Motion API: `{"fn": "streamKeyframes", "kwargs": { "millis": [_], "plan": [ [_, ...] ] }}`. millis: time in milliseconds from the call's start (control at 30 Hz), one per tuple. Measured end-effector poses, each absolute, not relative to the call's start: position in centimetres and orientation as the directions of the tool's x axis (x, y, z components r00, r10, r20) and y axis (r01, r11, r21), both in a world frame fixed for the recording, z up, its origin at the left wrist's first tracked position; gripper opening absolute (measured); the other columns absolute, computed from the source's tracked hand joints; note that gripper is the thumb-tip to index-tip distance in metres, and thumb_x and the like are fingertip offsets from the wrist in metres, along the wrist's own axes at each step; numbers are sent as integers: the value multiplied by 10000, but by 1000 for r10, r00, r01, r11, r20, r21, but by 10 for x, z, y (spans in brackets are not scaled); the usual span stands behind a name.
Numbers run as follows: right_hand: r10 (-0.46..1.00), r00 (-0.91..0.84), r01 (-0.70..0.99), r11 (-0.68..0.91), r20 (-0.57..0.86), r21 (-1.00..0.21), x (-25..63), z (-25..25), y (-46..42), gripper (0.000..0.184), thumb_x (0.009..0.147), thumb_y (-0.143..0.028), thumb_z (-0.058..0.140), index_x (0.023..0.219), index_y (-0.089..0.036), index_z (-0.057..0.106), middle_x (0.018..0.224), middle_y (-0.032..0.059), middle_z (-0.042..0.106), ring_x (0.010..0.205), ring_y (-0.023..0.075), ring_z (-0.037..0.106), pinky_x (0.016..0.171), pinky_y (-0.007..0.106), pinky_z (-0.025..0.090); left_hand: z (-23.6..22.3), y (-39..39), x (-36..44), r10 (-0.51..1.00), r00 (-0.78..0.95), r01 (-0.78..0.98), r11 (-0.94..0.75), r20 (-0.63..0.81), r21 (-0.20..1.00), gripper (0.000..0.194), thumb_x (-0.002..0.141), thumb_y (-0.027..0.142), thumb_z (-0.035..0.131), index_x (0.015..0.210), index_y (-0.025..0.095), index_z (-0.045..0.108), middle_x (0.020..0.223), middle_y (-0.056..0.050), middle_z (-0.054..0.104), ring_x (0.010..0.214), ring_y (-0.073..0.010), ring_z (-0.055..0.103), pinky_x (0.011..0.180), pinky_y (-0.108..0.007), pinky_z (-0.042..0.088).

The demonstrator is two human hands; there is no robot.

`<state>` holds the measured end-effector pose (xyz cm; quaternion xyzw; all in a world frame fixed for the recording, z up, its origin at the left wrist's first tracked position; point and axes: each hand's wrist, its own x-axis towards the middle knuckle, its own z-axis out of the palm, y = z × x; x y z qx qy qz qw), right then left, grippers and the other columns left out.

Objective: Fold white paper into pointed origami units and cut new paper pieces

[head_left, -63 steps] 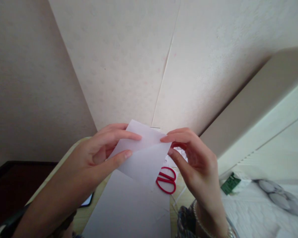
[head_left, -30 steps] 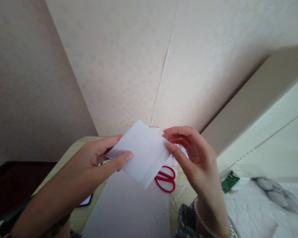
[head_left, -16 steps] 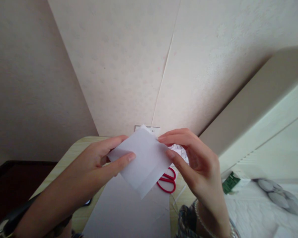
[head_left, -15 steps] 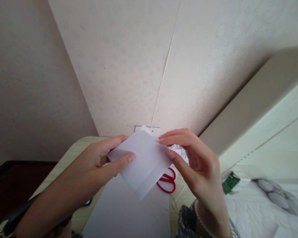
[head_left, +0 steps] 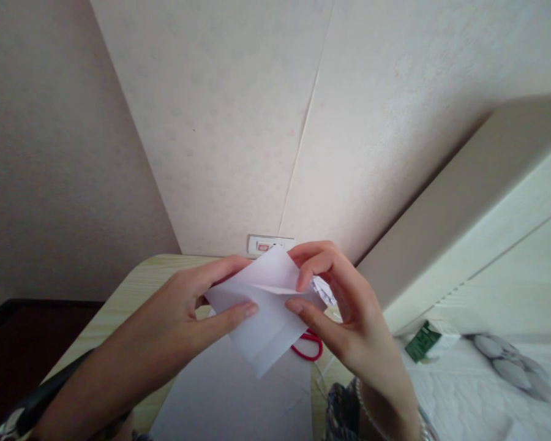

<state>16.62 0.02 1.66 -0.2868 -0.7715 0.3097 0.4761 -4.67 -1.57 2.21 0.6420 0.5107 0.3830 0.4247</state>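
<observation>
Between both hands I hold a small folded sheet of white paper (head_left: 266, 327), raised above the table. My left hand (head_left: 211, 300) pinches its left corner, thumb on the near face and fingers behind. At the right side, my right hand (head_left: 337, 294) has its thumb on the near layer and its bent index finger at the upper edge. A gap shows between the front layer and the pointed back layer. Under the paper, scissors with red handles (head_left: 308, 349) are partly hidden. A larger white sheet (head_left: 239, 398) lies flat on the table below.
The light wood table (head_left: 142, 282) stands against the wall. A wall socket (head_left: 269, 244) sits just behind the paper. Crumpled paper (head_left: 324, 291) and thin paper strips lie near the scissors. To the right are a green and white box (head_left: 425, 340) and white quilted bedding (head_left: 459, 398).
The paper's top edge has parted into two layers, with the back point standing up. My right hand has moved left, and its index finger has curled down at the edge.
</observation>
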Motion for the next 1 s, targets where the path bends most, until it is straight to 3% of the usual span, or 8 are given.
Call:
{"fn": "streamKeyframes", "kwargs": {
  "millis": [133,233,400,533,600,700,800,1000],
  "plan": [
    [702,-434,228,692,565,-685,167,18,2,94,916,-167,653,931,-239,594,1099,4,622,997,137,600,856,259,473,23,-15,-45,984,156,326,-127,79,937,307,734,384,774,1034,315,768,878,4,730,786,-207,692,592,-198,555],
    [707,-410,253,696,577,-672,167,18,2,85,940,-158,616,919,-239,633,1050,3,652,940,131,613,787,244,483,25,-15,-41,993,62,120,-107,100,987,314,667,341,838,973,341,773,871,13,757,700,-189,700,565,-194,549],
    [782,-219,181,620,583,-763,159,14,-1,79,924,-187,635,871,-245,640,840,-24,657,788,131,609,678,241,477,29,-15,-37,996,-45,-143,-87,81,986,446,632,252,867,1048,342,733,779,13,750,586,-167,672,489,-199,518],
    [841,-73,81,541,537,-837,149,10,-2,47,908,-211,658,909,-258,649,844,-16,667,777,143,629,600,232,473,31,-16,-32,998,-67,-249,-17,0,968,467,682,298,824,1126,322,680,689,26,724,549,-183,665,474,-233,535],
    [837,-54,61,547,544,-835,147,9,-2,63,912,-210,656,935,-268,661,900,-5,679,836,153,641,619,237,488,31,-17,-28,999,-15,-291,29,-35,956,411,683,320,811,1073,290,686,754,13,750,545,-183,670,454,-236,529],
    [783,-84,107,622,616,-776,150,9,-1,171,926,-178,642,1021,-307,701,1043,1,689,978,162,631,768,273,516,33,-17,-24,999,0,-289,38,-39,957,304,679,327,800,949,227,701,846,-20,780,631,-186,703,518,-226,547],
    [729,-161,134,684,666,-717,156,11,-2,309,950,-136,601,1122,-364,720,1176,-4,675,1115,168,598,908,310,506,34,-15,-22,998,-46,-266,21,-34,964,244,657,306,809,836,189,690,782,-22,779,683,-181,714,595,-208,553],
    [688,-304,153,719,660,-678,161,16,-3,447,969,-82,528,1201,-417,711,1262,-21,643,1127,146,612,903,280,523,35,-13,-22,996,-71,-341,30,-58,940,241,623,271,817,814,196,689,727,5,773,606,-157,681,556,-207,532]
  ]
}}
